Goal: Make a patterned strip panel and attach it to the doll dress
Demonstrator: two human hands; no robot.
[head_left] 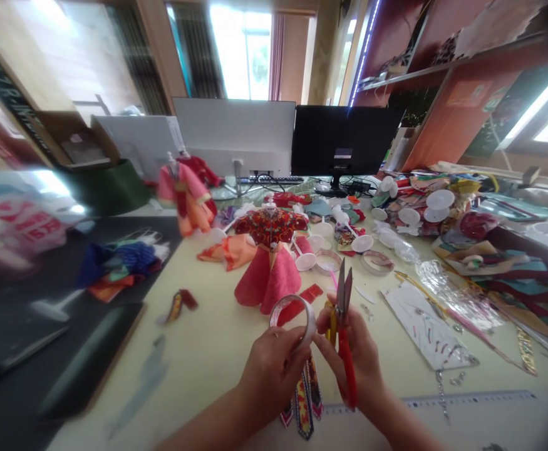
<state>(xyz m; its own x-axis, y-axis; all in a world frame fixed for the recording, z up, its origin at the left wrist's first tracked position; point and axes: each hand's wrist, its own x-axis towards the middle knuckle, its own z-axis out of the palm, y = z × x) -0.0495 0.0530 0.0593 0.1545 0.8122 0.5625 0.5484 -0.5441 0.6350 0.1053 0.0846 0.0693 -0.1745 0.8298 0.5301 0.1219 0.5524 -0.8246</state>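
My left hand [274, 369] is wrapped round a roll of tape [312, 319], holding it upright above the table. A pair of scissors [345, 294] with red handles rests in my right hand [361, 351], blades pointing up and slightly parted. The right thumb and fingertips come close to the tape's edge; whether they pinch a tape end is unclear. Something yellow shows beside the scissors' pivot. Below my hands lie embroidered pointed strips [304, 404], partly covered. Just beyond the roll, a doll-sized costume with a patterned red collar [272, 227] and pink skirt [268, 282] stands on the table.
Another small pink robe [184, 194] stands back left. More tape rolls [377, 262] and white round stands [362, 243] sit behind my right hand. A clear ruler [466, 398] lies front right, near a white card [426, 326] with small pieces. Monitors [346, 141] line the back.
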